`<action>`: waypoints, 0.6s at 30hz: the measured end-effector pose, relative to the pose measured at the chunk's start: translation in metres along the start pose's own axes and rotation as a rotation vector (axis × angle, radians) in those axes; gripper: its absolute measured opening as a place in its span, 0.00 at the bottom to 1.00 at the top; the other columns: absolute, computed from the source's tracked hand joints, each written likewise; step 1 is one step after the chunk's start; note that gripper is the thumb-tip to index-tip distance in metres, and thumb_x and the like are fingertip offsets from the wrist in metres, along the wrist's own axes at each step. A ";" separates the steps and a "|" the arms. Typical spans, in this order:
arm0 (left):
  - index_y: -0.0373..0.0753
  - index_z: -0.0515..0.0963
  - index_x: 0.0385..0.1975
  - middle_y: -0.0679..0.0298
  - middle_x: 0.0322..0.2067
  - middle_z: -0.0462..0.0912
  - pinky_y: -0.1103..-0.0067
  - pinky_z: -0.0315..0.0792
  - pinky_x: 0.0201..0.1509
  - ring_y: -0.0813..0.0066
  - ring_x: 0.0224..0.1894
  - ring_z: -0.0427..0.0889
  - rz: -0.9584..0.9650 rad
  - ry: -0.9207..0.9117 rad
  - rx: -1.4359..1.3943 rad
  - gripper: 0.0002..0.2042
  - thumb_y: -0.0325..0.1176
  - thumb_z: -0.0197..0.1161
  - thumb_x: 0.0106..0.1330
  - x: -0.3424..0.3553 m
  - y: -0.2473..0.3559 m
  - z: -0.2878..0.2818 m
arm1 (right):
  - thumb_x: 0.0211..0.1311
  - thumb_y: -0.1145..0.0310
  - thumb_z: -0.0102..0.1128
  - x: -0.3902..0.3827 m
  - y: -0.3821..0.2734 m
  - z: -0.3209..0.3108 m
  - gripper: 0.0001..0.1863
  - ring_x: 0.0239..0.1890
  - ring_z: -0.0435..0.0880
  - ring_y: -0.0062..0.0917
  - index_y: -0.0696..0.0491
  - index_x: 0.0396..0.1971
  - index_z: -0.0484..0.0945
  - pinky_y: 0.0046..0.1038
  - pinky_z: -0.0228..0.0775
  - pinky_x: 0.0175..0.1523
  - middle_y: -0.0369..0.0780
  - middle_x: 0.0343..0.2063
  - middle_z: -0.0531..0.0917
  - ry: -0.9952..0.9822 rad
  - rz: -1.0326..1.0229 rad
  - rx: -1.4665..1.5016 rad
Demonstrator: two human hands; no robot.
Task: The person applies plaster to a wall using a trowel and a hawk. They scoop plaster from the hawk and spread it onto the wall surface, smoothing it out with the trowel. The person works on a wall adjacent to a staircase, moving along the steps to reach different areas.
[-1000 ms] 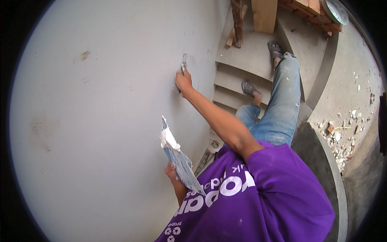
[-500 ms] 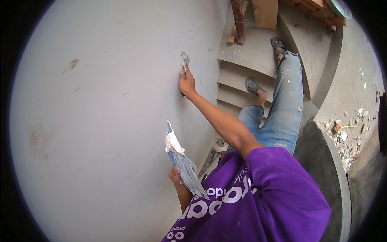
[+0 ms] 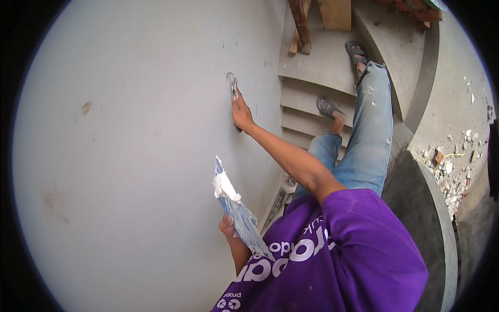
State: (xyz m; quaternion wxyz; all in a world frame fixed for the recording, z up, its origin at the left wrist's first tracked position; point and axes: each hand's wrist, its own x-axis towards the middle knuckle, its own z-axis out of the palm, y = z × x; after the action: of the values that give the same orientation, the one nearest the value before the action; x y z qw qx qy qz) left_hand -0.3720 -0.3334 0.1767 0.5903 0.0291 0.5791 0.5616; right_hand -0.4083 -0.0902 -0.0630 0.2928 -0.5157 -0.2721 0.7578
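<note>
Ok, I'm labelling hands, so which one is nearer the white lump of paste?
Left. The left hand holds the smeared plate just below the white lump in the picture; the right hand is farther up, at the wall.

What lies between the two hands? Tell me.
Between left hand and right hand, the head view shows the bluish board with its white paste, then bare grey wall.

The right hand (image 3: 241,113) changes pose: curled round the metal tool (image 3: 234,86) a second ago, its fingers (image 3: 237,97) now lie straighter along it. The view shifts too: the round basin (image 3: 438,4) shrinks to a sliver at the upper edge, the bricks (image 3: 416,10) are cropped further, and the brownish wall stain (image 3: 86,107) appears lower.
</note>
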 end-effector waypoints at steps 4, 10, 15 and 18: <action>0.34 0.73 0.41 0.64 0.16 0.73 0.81 0.61 0.09 0.76 0.11 0.68 -0.048 -0.071 -0.054 0.18 0.41 0.62 0.56 0.036 0.007 0.002 | 0.74 0.59 0.40 0.062 0.055 -0.032 0.27 0.54 0.74 0.32 0.43 0.71 0.53 0.34 0.60 0.62 0.46 0.53 0.75 0.113 -0.355 -0.059; 0.38 0.70 0.53 0.66 0.30 0.79 0.80 0.65 0.10 0.75 0.11 0.70 -0.105 -0.074 -0.047 0.25 0.38 0.62 0.55 0.071 0.003 0.004 | 0.70 0.64 0.48 0.106 0.056 -0.055 0.26 0.34 0.70 0.32 0.38 0.67 0.63 0.33 0.64 0.48 0.41 0.31 0.70 -0.054 -0.509 -0.152; 0.32 0.66 0.54 0.53 0.34 0.79 0.68 0.75 0.26 0.59 0.25 0.79 -0.183 -0.063 -0.422 0.30 0.36 0.63 0.48 0.091 -0.009 -0.002 | 0.63 0.69 0.51 0.146 0.049 -0.076 0.29 0.36 0.70 0.30 0.35 0.66 0.65 0.31 0.61 0.50 0.40 0.31 0.70 -0.122 -0.639 -0.372; 0.45 0.63 0.62 0.63 0.34 0.80 0.77 0.69 0.15 0.70 0.16 0.74 -0.200 -0.093 -0.304 0.32 0.35 0.62 0.52 0.105 -0.015 -0.003 | 0.56 0.72 0.55 0.174 0.045 -0.088 0.34 0.38 0.70 0.30 0.31 0.64 0.67 0.31 0.59 0.51 0.39 0.31 0.70 -0.090 -0.856 -0.485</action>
State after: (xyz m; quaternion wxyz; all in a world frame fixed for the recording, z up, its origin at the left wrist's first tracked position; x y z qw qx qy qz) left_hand -0.3959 -0.2673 0.0972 0.6670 -0.0922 0.4596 0.5791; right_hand -0.3843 0.0152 -0.2312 0.4372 -0.3777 -0.6406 0.5058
